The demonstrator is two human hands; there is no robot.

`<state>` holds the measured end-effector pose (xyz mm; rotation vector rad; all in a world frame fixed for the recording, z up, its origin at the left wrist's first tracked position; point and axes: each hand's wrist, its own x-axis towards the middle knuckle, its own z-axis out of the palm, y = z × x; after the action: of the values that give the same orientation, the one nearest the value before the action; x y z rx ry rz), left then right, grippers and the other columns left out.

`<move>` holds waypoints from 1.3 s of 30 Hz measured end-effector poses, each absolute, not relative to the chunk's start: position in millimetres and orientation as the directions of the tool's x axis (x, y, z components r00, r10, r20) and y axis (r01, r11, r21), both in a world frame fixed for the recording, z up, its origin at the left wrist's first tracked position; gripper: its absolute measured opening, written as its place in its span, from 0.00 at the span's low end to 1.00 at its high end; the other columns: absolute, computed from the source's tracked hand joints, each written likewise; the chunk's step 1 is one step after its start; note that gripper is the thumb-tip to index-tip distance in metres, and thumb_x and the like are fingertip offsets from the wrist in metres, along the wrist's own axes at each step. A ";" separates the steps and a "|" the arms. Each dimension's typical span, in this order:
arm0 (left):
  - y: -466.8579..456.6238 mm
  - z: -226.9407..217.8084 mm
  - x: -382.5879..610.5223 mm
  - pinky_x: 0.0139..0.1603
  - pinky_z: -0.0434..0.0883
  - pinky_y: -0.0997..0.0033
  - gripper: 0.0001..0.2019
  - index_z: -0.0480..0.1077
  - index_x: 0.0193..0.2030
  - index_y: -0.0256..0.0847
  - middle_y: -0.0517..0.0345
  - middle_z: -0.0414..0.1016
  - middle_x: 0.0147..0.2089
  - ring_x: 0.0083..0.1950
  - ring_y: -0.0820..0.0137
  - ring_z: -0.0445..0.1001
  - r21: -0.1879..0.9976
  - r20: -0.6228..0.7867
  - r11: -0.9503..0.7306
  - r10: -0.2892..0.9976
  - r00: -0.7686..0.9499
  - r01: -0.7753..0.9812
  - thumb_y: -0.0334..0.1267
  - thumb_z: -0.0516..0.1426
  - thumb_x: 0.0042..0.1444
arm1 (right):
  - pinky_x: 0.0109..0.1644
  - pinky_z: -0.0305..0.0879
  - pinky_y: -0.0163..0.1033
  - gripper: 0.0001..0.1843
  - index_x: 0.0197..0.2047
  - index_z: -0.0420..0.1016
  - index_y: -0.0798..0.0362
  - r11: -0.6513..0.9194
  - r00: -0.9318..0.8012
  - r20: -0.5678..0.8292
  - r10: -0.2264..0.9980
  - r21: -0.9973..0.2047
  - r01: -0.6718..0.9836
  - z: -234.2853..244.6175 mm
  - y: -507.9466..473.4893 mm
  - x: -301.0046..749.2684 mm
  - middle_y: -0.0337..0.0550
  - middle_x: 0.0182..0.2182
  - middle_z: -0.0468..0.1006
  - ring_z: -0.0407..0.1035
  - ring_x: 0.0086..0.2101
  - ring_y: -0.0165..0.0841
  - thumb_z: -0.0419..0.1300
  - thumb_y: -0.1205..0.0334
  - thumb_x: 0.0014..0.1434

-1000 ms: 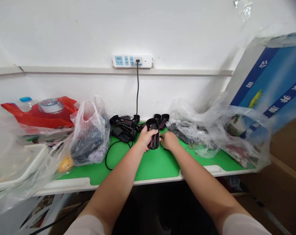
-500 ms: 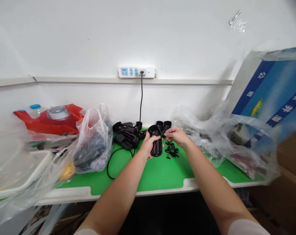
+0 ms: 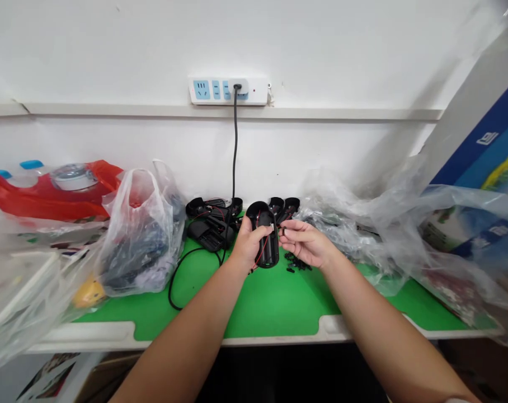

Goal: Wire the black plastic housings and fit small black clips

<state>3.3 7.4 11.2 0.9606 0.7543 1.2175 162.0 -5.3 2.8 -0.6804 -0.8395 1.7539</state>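
Observation:
My left hand (image 3: 250,242) grips a black plastic housing (image 3: 269,251) with a rounded top and thin red wires, its hollow inner side facing me. The thumb lies across the housing near a small light-coloured part. Close to the housing's right edge, my right hand (image 3: 305,242) pinches a tiny dark piece (image 3: 282,230) between thumb and fingertips. Below that hand lies a pile of small black parts (image 3: 294,263), partly hidden by it. Behind the left hand, more black housings (image 3: 210,232) with red wires lie on the green mat (image 3: 279,308).
A black cable (image 3: 235,145) hangs from a power strip (image 3: 229,91) on the wall down to the mat. To the left stand a clear plastic bag (image 3: 145,246) and a red bag (image 3: 40,193). Crumpled clear plastic (image 3: 363,240) and a blue printed box (image 3: 480,145) are at the right.
My right hand has moved from above the small black parts to the housing's right edge, with a tiny piece in its fingertips. The camera view has shifted closer. My left hand keeps its grip.

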 end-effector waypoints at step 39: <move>10.3 5.9 1.8 0.55 0.66 0.75 0.29 0.60 0.54 0.48 0.59 0.69 0.48 0.46 0.74 0.69 0.922 0.345 -0.323 0.935 0.077 -0.213 0.31 0.61 0.42 | 0.37 0.59 0.36 0.15 0.28 0.69 0.56 0.546 -0.181 0.527 0.831 -0.707 0.449 1.5 -18.1 135.8 0.43 0.29 0.68 0.63 0.31 0.30 0.48 0.59 0.62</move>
<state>1.8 10.3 5.9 1.3491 0.7950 1.4522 135.8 -18.1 1.5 -1.0559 -1.8148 0.4940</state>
